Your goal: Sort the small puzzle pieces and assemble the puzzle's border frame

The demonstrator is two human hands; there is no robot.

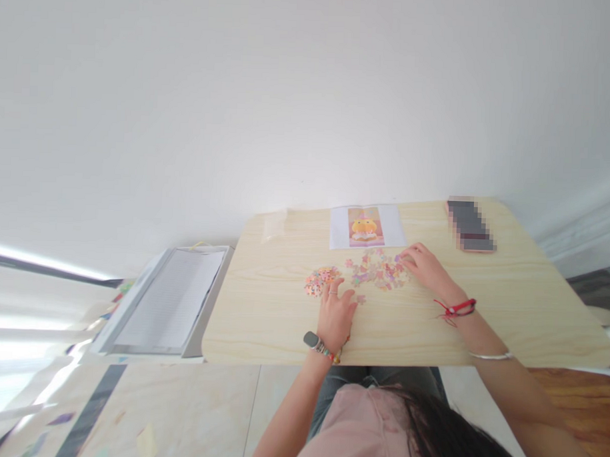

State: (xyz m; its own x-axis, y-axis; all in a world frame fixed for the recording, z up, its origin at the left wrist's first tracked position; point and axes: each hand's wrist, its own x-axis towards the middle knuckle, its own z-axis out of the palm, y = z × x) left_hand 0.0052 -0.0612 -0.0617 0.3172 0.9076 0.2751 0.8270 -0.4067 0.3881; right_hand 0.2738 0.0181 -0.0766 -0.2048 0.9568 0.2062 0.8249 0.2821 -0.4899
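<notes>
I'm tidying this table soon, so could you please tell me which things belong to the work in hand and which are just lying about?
In use:
- loose puzzle pieces, under the right hand
- joined puzzle patch, by the left hand
- reference picture sheet

Lying about:
- phone
- clear plastic bag
- grey tray with paper, beside the table

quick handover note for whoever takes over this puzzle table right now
Left hand: open, flat on the table, fingertips at the assembled puzzle patch.
Right hand: fingers on the right edge of the loose puzzle pieces; cannot tell if it grips one.
Reference picture lies behind the pieces, phone at the far right.
Done: one small patch joined.
Left: most pieces are loose and unsorted.
</notes>
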